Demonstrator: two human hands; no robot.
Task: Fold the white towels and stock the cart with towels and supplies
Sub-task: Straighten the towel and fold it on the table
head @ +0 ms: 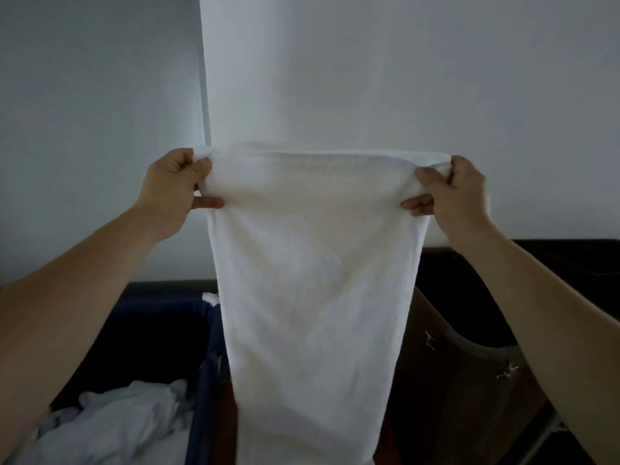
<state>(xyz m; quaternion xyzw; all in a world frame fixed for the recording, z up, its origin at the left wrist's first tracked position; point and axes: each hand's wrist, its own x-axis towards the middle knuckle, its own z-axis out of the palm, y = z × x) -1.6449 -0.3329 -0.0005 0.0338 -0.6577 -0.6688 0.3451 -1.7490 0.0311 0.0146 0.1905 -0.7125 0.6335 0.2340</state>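
Two top corners of the white towel (312, 263) are pinched, fingers curled: left hand (171, 189), right hand (456, 193). Towel is held up, hanging before the wall. Risk judged: uneven edges, a crooked fold; a slackened pinch, a dropped corner.

Bare forearms (87, 280) reach frame edge; left hand (169, 191), right hand (458, 194) bare.
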